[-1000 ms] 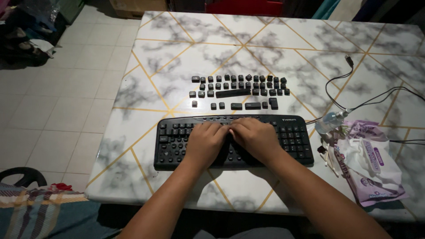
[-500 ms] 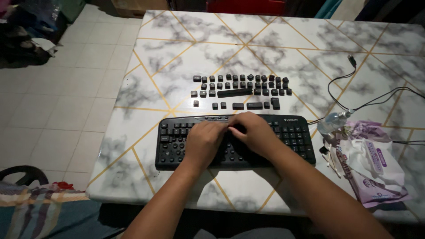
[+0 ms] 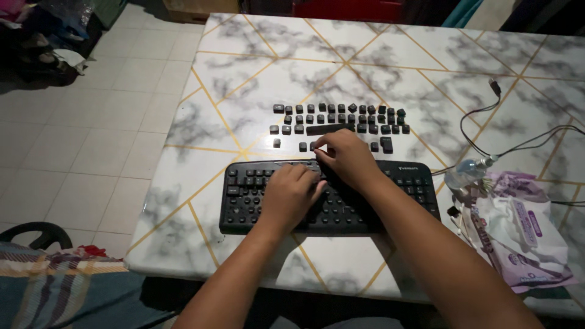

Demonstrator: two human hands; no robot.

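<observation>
A white marble-patterned table (image 3: 256, 79) crossed by thin gold lines fills most of the view, with pale floor tiles (image 3: 79, 140) to its left and a striped cloth (image 3: 55, 280) at the lower left corner. Near the table's front edge lies a black keyboard (image 3: 250, 201), its long side parallel to that edge, its middle covered by both forearms. To the right of the keyboard a crumpled white and purple plastic package (image 3: 524, 237) rests on the table, with a small clear bottle (image 3: 464, 173) just beside its upper left corner and a thin black cable (image 3: 487, 116) looping away toward the far right. Beyond the keyboard, loose black keycaps (image 3: 341, 116) sit in neat rows, a long bar-shaped cap (image 3: 329, 128) among them, and a few more caps form a sparser row nearest the keyboard. The left hand (image 3: 291, 195) rests palm down on the keyboard's middle keys, fingers loosely curled and close together, holding nothing visible. The right hand (image 3: 346, 157) reaches over the keyboard's top edge to the nearest row of loose caps, fingers bent downward and pinched narrow at the tips; whether a cap sits between them cannot be told, since the hand hides that spot.
</observation>
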